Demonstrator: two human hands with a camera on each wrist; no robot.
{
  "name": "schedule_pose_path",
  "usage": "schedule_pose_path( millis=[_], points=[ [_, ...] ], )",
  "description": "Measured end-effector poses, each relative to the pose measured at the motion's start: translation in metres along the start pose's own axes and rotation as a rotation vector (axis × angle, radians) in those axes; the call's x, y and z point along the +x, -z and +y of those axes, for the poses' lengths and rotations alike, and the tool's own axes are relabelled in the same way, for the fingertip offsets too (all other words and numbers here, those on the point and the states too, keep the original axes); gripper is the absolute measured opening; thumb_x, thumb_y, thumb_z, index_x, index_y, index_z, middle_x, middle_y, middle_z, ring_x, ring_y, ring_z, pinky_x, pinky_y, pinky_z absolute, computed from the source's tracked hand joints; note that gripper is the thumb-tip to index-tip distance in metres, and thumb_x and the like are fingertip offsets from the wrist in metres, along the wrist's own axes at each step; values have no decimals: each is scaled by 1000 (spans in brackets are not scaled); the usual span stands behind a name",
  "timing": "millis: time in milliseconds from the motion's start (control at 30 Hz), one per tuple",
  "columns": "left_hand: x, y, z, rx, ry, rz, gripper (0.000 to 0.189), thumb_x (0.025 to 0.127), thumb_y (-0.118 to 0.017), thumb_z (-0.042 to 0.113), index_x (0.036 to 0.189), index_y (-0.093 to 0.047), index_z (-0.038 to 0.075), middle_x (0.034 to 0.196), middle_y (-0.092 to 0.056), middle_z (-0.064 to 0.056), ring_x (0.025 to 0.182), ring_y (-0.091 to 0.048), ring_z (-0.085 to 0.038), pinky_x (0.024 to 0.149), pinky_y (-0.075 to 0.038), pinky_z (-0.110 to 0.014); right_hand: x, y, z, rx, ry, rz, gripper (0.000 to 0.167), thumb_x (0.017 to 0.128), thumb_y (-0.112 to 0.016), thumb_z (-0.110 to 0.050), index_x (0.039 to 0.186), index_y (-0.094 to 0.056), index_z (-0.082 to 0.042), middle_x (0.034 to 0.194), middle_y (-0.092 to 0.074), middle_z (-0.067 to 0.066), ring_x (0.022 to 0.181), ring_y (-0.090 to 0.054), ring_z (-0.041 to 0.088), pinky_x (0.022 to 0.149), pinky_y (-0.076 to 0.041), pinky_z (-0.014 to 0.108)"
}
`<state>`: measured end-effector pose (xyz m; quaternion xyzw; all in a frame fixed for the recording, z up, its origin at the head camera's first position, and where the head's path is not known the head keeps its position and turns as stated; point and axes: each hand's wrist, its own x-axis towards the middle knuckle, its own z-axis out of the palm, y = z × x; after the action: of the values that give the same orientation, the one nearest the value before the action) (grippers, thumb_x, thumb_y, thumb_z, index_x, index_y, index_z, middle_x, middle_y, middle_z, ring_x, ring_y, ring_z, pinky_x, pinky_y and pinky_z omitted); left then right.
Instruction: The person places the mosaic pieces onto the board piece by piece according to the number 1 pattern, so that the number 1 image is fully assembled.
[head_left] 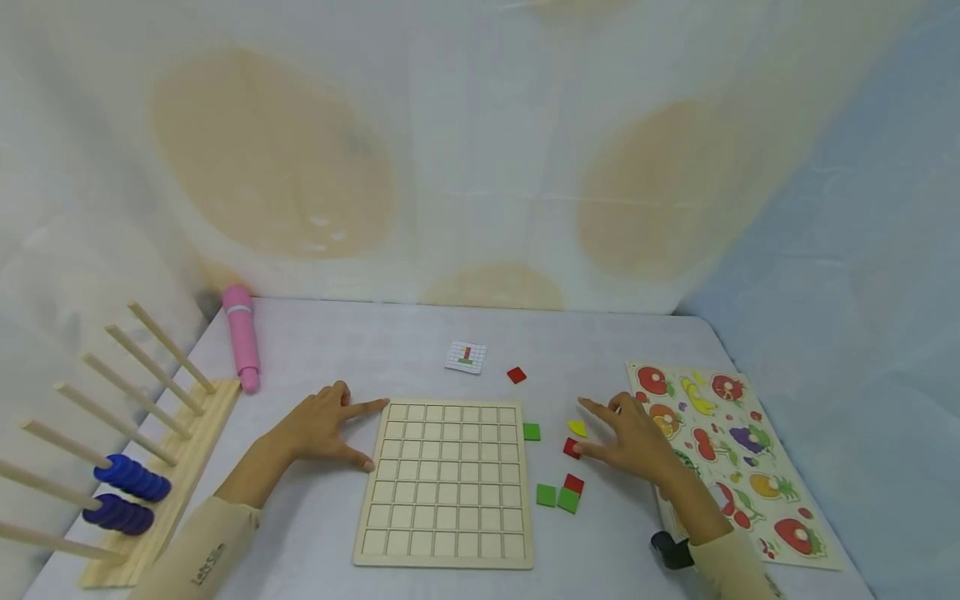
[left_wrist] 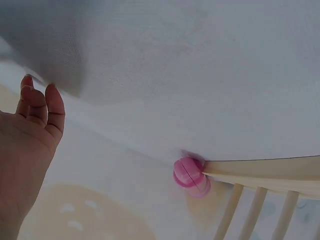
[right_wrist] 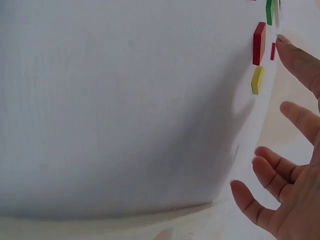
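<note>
A square wooden grid board (head_left: 442, 562) lies in the middle of the table, its cells bare. Thumb and index finger of my left hand (head_left: 318, 423) are spread along the board's left edge, fingertips at the rim; in the left wrist view this hand (left_wrist: 30, 145) holds nothing. To the right of the board, my right hand (head_left: 633, 437) is spread beside a yellow piece (head_left: 577, 428) and a red tile (head_left: 572, 447). Its thumb tip is at the red tile; contact is unclear. Green tiles (head_left: 546, 495) and another red tile (head_left: 573, 483) lie nearby.
Behind the board are a small card (head_left: 466, 357) with a printed grid pattern and a red tile (head_left: 517, 375). A fruit picture board (head_left: 813, 560) lies right. On the left stand a wooden peg rack (head_left: 213, 442) with blue rings and a pink cylindrical object (head_left: 242, 333).
</note>
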<state>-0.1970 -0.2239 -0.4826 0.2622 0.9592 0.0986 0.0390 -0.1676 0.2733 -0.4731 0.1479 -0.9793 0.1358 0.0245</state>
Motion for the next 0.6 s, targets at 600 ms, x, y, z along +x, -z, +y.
schedule_pose_path(
  millis=[600],
  points=[
    [0, -7, -2, -45, 3, 1, 104, 57, -71, 84, 146, -49, 35, 99, -42, -2, 82, -37, -14, 73, -32, -32, 10, 2, 7, 52, 86, -69, 43, 83, -79, -21, 125, -71, -21, 99, -51, 3, 92, -45, 17, 68, -43, 26]
  ],
)
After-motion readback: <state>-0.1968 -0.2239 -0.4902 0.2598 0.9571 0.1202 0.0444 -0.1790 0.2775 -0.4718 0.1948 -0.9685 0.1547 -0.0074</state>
